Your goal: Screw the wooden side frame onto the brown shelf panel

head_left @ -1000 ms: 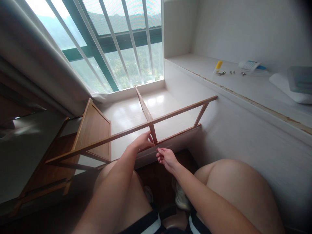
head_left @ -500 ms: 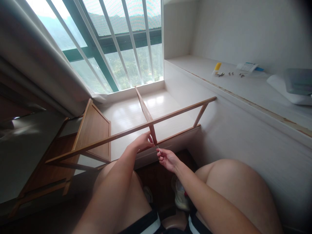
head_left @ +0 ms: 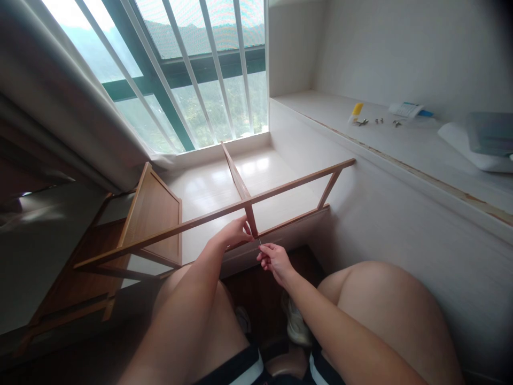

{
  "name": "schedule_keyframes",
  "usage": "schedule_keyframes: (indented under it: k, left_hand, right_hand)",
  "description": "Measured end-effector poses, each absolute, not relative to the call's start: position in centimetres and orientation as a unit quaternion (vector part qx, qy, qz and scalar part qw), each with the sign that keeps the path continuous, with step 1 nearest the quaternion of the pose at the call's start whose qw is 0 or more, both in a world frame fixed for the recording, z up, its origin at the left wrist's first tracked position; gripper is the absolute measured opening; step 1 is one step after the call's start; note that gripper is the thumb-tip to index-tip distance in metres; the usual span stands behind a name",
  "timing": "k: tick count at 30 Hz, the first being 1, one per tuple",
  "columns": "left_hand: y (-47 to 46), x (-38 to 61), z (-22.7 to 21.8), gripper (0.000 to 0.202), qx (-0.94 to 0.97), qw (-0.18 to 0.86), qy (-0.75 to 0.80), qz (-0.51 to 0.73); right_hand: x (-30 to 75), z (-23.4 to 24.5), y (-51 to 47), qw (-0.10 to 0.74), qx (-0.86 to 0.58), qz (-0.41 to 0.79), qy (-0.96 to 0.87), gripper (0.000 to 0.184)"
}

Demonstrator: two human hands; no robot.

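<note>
A brown wooden frame point(head_left: 200, 216) with long rails and crossbars lies across the pale ledge in front of me. My left hand point(head_left: 239, 231) is closed around the lower end of its middle crossbar point(head_left: 250, 220), near the corner where it meets the lower rail. Just below that corner, my right hand point(head_left: 274, 259) pinches a thin metal rod point(head_left: 259, 241), whose tip points up at the joint. It looks like a hex key, though the fingers cover most of it. Whether a screw sits in the joint is too small to tell.
On the right shelf point(head_left: 332, 109) are a yellow-capped glue tube point(head_left: 356, 111), several small metal fasteners point(head_left: 379, 121), a plastic packet point(head_left: 406, 109) and a clear box point(head_left: 491, 133). Wooden panels point(head_left: 154, 214) stand at left beside a curtain point(head_left: 76, 96). A barred window point(head_left: 200, 80) is ahead.
My right hand has turned at the wrist around the thin rod, knuckles now rolled higher. The left hand and the frame stay put.
</note>
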State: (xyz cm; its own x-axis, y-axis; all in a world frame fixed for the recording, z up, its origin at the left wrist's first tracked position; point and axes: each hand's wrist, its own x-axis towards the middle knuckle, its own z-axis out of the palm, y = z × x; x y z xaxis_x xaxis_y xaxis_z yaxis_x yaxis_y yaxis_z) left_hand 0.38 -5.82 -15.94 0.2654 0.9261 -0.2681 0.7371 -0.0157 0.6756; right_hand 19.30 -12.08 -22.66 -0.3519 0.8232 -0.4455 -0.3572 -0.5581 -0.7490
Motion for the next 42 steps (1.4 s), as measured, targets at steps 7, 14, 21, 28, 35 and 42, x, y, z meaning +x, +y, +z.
schedule_keyframes:
  k: [7,14,21,28,35,42]
  left_hand:
    - [-5.7,0.3,-16.2,0.045,0.698,0.373,0.598,0.124]
    - [-5.6,0.3,-16.2,0.048,0.697,0.383,0.593,0.125]
    - [-5.7,0.3,-16.2,0.050,0.698,0.374,0.598,0.125]
    - [-5.6,0.3,-16.5,0.053,0.691,0.384,0.598,0.128]
    - [-5.7,0.3,-16.1,0.054,0.689,0.387,0.599,0.125]
    - [-5.8,0.5,-15.9,0.053,0.690,0.386,0.600,0.123]
  right_hand:
    - [19.0,-23.4,-11.7,0.398,-0.476,0.675,-0.400,0.027]
    - [18.8,-23.2,-12.2,0.394,-0.495,0.621,-0.463,0.026]
    - [18.8,-23.0,-12.1,0.382,-0.506,0.599,-0.490,0.025]
    - [18.6,-22.1,-12.3,0.372,-0.510,0.567,-0.529,0.021]
    - [18.9,-21.4,-11.9,0.344,-0.533,0.544,-0.548,0.020]
    - [18.8,-21.1,-11.8,0.352,-0.538,0.544,-0.539,0.018]
